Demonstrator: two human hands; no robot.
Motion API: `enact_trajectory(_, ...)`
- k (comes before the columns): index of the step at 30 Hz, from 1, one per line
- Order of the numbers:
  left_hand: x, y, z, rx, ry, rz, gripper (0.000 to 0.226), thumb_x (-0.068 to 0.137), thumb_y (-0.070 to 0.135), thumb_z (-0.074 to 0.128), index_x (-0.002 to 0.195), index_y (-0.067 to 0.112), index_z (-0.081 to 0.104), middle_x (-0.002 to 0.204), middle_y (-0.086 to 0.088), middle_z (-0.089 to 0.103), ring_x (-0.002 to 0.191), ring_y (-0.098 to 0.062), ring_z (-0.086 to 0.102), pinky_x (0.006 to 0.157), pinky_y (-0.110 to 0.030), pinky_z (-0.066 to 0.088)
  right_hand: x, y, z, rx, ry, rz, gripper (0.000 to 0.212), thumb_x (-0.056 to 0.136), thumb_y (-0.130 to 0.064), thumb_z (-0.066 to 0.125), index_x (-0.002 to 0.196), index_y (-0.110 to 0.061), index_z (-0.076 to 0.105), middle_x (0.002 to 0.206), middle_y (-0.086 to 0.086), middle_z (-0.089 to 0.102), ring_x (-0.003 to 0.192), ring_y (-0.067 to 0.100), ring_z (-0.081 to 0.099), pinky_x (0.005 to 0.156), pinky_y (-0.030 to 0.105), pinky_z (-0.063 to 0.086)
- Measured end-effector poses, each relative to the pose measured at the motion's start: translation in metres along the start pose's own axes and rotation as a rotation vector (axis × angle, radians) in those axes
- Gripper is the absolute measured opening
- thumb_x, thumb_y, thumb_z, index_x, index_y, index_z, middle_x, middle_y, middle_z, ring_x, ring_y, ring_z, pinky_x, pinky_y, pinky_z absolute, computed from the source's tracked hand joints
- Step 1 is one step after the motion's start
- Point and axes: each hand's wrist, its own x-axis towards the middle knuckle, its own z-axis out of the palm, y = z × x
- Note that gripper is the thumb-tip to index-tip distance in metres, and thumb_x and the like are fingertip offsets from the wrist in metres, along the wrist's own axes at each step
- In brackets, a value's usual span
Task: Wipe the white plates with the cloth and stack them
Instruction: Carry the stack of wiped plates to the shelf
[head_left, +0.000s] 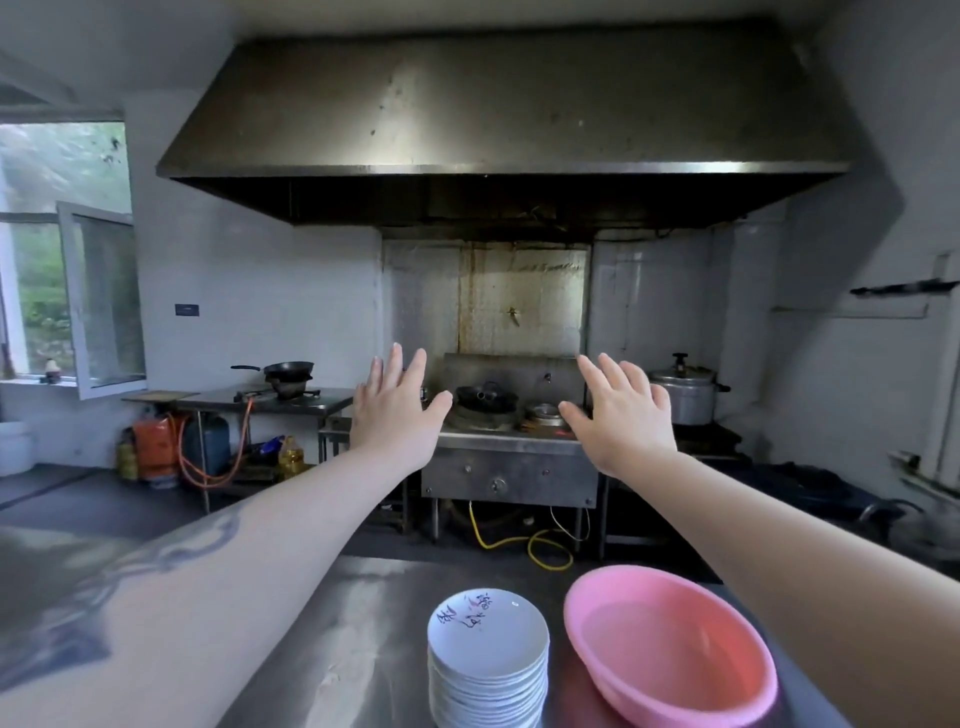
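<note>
Reaching forward with both grips released, left hand (393, 415), right hand (623, 420), plate stack (487, 660) below, untouched

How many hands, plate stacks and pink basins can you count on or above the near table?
Hands: 2, left hand and right hand, both open and holding nothing
Plate stacks: 1, plate stack
Pink basins: 1, basin
Total: 4

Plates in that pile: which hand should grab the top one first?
Probably the left hand. The plate stack sits left of the pink basin, which lies under the right arm. Both hands are open, raised and empty.
</note>
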Motion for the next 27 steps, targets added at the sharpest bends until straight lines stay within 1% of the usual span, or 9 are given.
enact_trajectory(4,-0.016,-0.014,0.012,-0.013,-0.041,-0.001,0.063,0.103,0.048,0.034,0.159,0.028,0.011,0.167,-0.001,-0.006,0.153,-0.022,-0.005,0.123,-0.042,0.003,-0.015,-0.009,0.016,-0.022,-0.057,-0.004,0.064,0.097,-0.055,0.033,0.152,-0.029,0.014,0.160,-0.003,0.013,0.146,0.022,0.008,0.115,0.045,0.014)
enact_trajectory(7,-0.033,-0.035,0.028,-0.041,-0.085,-0.026,0.063,0.103,0.045,0.037,0.158,0.026,0.014,0.167,-0.001,-0.003,0.153,-0.023,-0.001,0.123,-0.043,0.009,-0.029,-0.014,0.036,-0.012,-0.090,0.014,0.064,0.096,-0.054,0.036,0.152,-0.029,0.016,0.160,-0.003,0.016,0.145,0.021,0.010,0.113,0.044,0.015)
enact_trajectory(11,-0.054,-0.075,0.068,-0.093,-0.181,-0.088,0.063,0.102,0.042,0.040,0.158,0.023,0.017,0.167,-0.002,0.001,0.153,-0.024,0.004,0.122,-0.042,0.015,-0.061,-0.019,0.075,-0.007,-0.200,0.084,0.064,0.097,-0.053,0.036,0.152,-0.028,0.016,0.160,-0.004,0.015,0.145,0.021,0.010,0.113,0.043,0.016)
enact_trajectory(15,-0.081,-0.100,0.125,-0.150,-0.305,-0.217,0.062,0.102,0.040,0.042,0.157,0.024,0.020,0.167,0.000,0.004,0.153,-0.021,0.007,0.119,-0.041,0.020,-0.092,-0.015,0.116,-0.035,-0.334,0.124,0.064,0.097,-0.052,0.036,0.152,-0.028,0.015,0.160,-0.004,0.014,0.145,0.020,0.010,0.113,0.041,0.016)
enact_trajectory(19,-0.104,-0.107,0.183,-0.300,-0.411,-0.385,0.060,0.100,0.038,0.047,0.155,0.023,0.027,0.166,-0.001,0.010,0.151,-0.021,0.013,0.117,-0.041,0.024,-0.105,-0.004,0.159,-0.026,-0.450,0.168,0.064,0.097,-0.052,0.035,0.153,-0.027,0.014,0.160,-0.004,0.014,0.146,0.020,0.011,0.114,0.041,0.017)
enact_trajectory(22,-0.116,-0.108,0.219,-0.420,-0.474,-0.517,0.061,0.099,0.036,0.049,0.154,0.020,0.029,0.166,-0.001,0.008,0.152,-0.020,0.014,0.118,-0.040,0.024,-0.107,0.001,0.200,0.049,-0.517,0.188,0.063,0.097,-0.049,0.036,0.152,-0.025,0.016,0.159,-0.004,0.016,0.145,0.020,0.012,0.113,0.040,0.018)
enact_trajectory(25,-0.122,-0.110,0.246,-0.473,-0.516,-0.608,0.066,0.099,0.035,0.053,0.157,0.022,0.024,0.166,0.003,0.009,0.150,-0.017,0.021,0.117,-0.033,0.023,-0.117,0.006,0.247,0.135,-0.632,0.206,0.064,0.098,-0.049,0.035,0.152,-0.023,0.014,0.158,-0.006,0.018,0.144,0.020,0.015,0.113,0.037,0.020)
enact_trajectory(26,-0.120,-0.112,0.253,-0.497,-0.528,-0.635,0.066,0.099,0.035,0.054,0.156,0.022,0.024,0.166,0.005,0.011,0.149,-0.015,0.023,0.117,-0.032,0.023,-0.121,0.007,0.263,0.183,-0.670,0.228,0.065,0.098,-0.050,0.035,0.153,-0.021,0.014,0.159,-0.006,0.017,0.144,0.020,0.015,0.113,0.036,0.020)
enact_trajectory(27,-0.117,-0.115,0.261,-0.524,-0.543,-0.650,0.064,0.099,0.034,0.054,0.155,0.023,0.027,0.164,0.006,0.019,0.146,-0.013,0.028,0.115,-0.031,0.025,-0.124,0.008,0.277,0.238,-0.709,0.253,0.066,0.098,-0.050,0.035,0.153,-0.020,0.013,0.159,-0.005,0.017,0.144,0.019,0.015,0.114,0.034,0.020)
